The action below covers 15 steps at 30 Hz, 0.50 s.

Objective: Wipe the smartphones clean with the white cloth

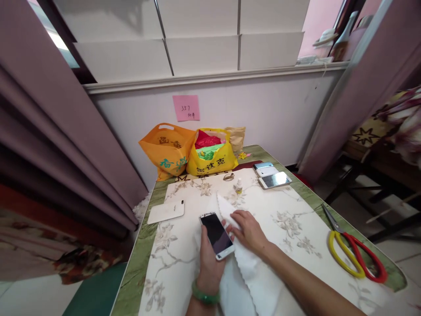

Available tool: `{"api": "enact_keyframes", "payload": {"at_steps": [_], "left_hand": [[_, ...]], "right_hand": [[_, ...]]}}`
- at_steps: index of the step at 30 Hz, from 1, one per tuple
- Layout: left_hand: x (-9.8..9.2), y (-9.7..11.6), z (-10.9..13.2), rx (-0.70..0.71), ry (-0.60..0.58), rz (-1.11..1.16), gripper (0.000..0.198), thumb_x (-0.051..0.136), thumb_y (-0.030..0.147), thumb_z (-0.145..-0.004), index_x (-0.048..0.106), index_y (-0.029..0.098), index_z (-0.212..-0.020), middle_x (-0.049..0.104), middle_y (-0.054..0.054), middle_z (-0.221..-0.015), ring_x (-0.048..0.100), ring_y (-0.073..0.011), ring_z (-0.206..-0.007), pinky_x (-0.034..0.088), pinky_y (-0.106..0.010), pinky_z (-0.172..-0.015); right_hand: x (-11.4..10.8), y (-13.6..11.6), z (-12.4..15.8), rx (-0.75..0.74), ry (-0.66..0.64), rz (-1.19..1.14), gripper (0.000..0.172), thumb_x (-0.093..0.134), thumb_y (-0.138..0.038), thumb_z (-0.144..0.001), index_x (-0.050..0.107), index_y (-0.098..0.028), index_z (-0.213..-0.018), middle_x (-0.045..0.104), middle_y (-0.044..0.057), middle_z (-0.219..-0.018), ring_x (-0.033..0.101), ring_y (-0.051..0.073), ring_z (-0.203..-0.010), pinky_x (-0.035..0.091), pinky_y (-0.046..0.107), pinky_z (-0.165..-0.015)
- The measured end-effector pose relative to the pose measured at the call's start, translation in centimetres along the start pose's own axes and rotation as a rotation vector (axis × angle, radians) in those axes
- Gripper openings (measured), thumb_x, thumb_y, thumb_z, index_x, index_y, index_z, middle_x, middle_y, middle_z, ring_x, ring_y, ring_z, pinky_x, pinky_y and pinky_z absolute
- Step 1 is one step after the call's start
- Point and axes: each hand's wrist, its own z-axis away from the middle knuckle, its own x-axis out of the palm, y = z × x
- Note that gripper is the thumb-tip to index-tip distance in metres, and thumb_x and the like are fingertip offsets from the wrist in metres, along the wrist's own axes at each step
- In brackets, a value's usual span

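My left hand (208,259) holds a white phone (217,235) with a dark screen, face up, fingers wrapped around its lower end. A green bangle sits on that wrist. My right hand (247,230) lies beside the phone, fingers pressed on a white scallop-edged cloth (250,267) at the phone's right edge. The cloth runs under both hands toward me over the floral table cover (289,219).
Another white phone (166,211) lies face down at the left. Three phones (271,174) lie at the far right near a small dropper bottle (239,186). Yellow-and-red scissors (351,250) rest at the right edge. Orange bag (167,151) and yellow bag (212,156) stand at the back.
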Motion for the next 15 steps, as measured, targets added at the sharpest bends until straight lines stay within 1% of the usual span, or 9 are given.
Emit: {"api": "enact_keyframes", "payload": {"at_steps": [2,5,6,8,9,11,13,14,15], "left_hand": [[-1.0,0.4,1.3,-0.002,0.021,-0.018,0.046,0.054,0.049,-0.088,0.064,0.018,-0.120,0.072,-0.014,-0.108,0.070,-0.0282,-0.092,0.055,-0.043,-0.085],[-1.7,1.5,2.7,0.027,0.013,-0.038,0.049,0.055,0.048,-0.087,0.062,0.017,-0.124,0.067,-0.016,-0.121,0.067,-0.0322,-0.102,0.054,-0.046,-0.088],[-1.6,1.8,2.9,0.050,0.000,-0.039,0.050,0.055,0.049,-0.087,0.061,0.017,-0.126,0.065,-0.016,-0.124,0.066,-0.0328,-0.105,0.053,-0.047,-0.089],[-1.0,2.5,2.8,0.101,-0.059,-0.034,0.052,0.053,0.050,-0.088,0.059,0.019,-0.129,0.061,-0.015,-0.130,0.065,-0.0324,-0.108,0.052,-0.048,-0.091],[-0.6,2.7,2.5,0.116,-0.092,-0.023,0.053,0.051,0.051,-0.089,0.057,0.020,-0.131,0.060,-0.015,-0.132,0.064,-0.0323,-0.108,0.052,-0.048,-0.091],[0.4,3.0,1.6,0.138,-0.135,0.012,0.053,0.048,0.051,-0.090,0.055,0.020,-0.133,0.058,-0.015,-0.134,0.064,-0.0312,-0.109,0.052,-0.047,-0.090],[1.1,2.8,0.4,0.145,-0.153,0.065,0.053,0.045,0.052,-0.091,0.055,0.021,-0.133,0.057,-0.015,-0.135,0.062,-0.0304,-0.112,0.052,-0.045,-0.089],[1.2,2.7,-0.2,0.142,-0.157,0.098,0.053,0.044,0.053,-0.091,0.056,0.021,-0.132,0.057,-0.014,-0.135,0.061,-0.0301,-0.114,0.052,-0.044,-0.090],[1.2,2.4,-0.8,0.141,-0.157,0.133,0.053,0.044,0.053,-0.091,0.056,0.021,-0.132,0.057,-0.014,-0.135,0.060,-0.0299,-0.115,0.052,-0.043,-0.090]], "right_hand": [[-0.3,-0.6,0.3,-0.014,-0.036,-0.088,0.031,0.060,-0.026,-0.085,0.064,-0.024,-0.115,0.063,0.009,-0.120,0.057,0.026,-0.111,0.047,0.042,-0.096],[-2.1,-1.2,0.7,0.074,0.017,-0.205,0.027,0.056,-0.033,-0.089,0.065,-0.024,-0.112,0.065,0.008,-0.119,0.058,0.026,-0.112,0.047,0.044,-0.097],[-3.1,-1.4,0.8,0.120,0.058,-0.224,0.026,0.055,-0.037,-0.090,0.066,-0.025,-0.110,0.066,0.008,-0.117,0.059,0.027,-0.110,0.047,0.045,-0.096],[-5.3,-2.0,1.4,0.162,0.058,-0.236,0.025,0.052,-0.042,-0.092,0.067,-0.028,-0.107,0.068,0.006,-0.110,0.062,0.025,-0.102,0.052,0.041,-0.085],[-6.3,-2.3,1.8,0.147,0.011,-0.224,0.024,0.053,-0.045,-0.091,0.068,-0.029,-0.102,0.069,0.005,-0.104,0.063,0.025,-0.096,0.053,0.039,-0.081],[-7.6,-3.1,2.9,0.048,-0.145,-0.199,0.024,0.060,-0.049,-0.087,0.069,-0.031,-0.099,0.069,0.004,-0.101,0.063,0.024,-0.094,0.051,0.038,-0.082],[-7.7,-3.9,4.3,-0.054,-0.243,-0.147,0.035,0.073,-0.054,-0.074,0.069,-0.030,-0.099,0.068,0.005,-0.104,0.063,0.026,-0.094,0.050,0.039,-0.084],[-7.4,-4.2,5.1,-0.090,-0.266,-0.115,0.042,0.078,-0.055,-0.068,0.069,-0.029,-0.100,0.068,0.006,-0.105,0.062,0.027,-0.094,0.050,0.040,-0.084],[-6.9,-4.4,5.8,-0.119,-0.278,-0.085,0.044,0.081,-0.053,-0.065,0.069,-0.028,-0.100,0.068,0.006,-0.104,0.062,0.027,-0.093,0.049,0.041,-0.083]]}}
